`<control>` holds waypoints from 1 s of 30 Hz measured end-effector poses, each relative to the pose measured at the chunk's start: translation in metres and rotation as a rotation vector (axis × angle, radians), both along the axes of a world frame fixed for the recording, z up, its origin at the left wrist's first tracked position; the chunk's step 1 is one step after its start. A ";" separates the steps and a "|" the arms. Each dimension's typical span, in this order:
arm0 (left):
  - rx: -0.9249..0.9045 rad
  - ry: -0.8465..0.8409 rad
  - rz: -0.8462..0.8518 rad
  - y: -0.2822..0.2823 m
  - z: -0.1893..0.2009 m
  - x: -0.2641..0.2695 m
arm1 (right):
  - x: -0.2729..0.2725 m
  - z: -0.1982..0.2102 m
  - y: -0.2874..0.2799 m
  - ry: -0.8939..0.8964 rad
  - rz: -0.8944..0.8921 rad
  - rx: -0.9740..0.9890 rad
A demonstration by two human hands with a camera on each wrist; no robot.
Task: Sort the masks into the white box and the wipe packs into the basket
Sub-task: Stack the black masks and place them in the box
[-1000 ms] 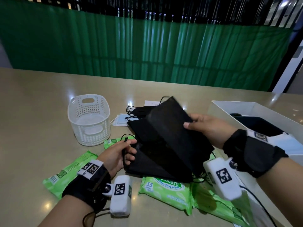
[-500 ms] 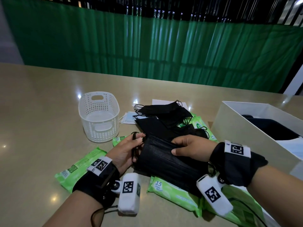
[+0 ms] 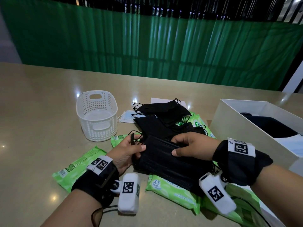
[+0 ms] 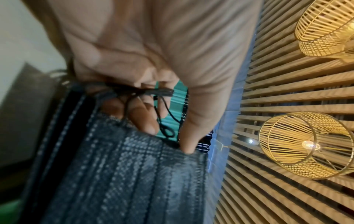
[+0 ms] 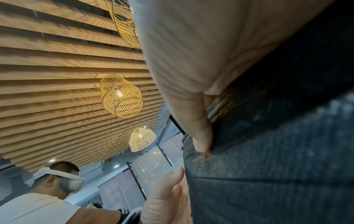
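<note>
A stack of black masks (image 3: 165, 161) lies low over the green wipe packs (image 3: 172, 192), held at both ends. My left hand (image 3: 129, 149) pinches its left end with the ear loops bunched in the fingers (image 4: 145, 119). My right hand (image 3: 191, 148) grips the top and far edge, thumb (image 5: 201, 131) pressed on the mask stack (image 5: 277, 151). More black masks (image 3: 164, 115) and a pale blue mask (image 3: 127, 117) lie behind. The white basket (image 3: 96, 115) stands at the left. The white box (image 3: 232, 122) at the right holds dark masks.
Another wipe pack (image 3: 77, 167) lies under my left wrist, and others (image 3: 198, 125) sit beneath the loose masks near the box. A white sheet (image 3: 157, 100) lies behind the pile. A green curtain (image 3: 147, 46) backs the beige table (image 3: 36, 112).
The raised, fanned-out masks have come down and been squared into one flat stack between both hands. The head view has shifted slightly right.
</note>
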State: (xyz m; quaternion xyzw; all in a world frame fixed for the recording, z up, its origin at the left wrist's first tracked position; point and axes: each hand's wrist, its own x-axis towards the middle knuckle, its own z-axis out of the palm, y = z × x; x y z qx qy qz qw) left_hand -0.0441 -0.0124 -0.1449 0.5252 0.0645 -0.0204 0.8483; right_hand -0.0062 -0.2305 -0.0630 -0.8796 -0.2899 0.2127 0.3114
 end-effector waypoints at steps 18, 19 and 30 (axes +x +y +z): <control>-0.240 -0.147 -0.032 0.000 0.012 -0.006 | -0.003 -0.017 0.012 0.205 -0.001 -0.143; -0.245 -0.150 -0.017 -0.001 0.012 -0.006 | -0.003 -0.018 0.013 0.196 0.016 -0.166; -0.181 -0.144 -0.086 0.002 0.010 -0.006 | -0.004 -0.014 0.008 0.351 -0.033 -0.008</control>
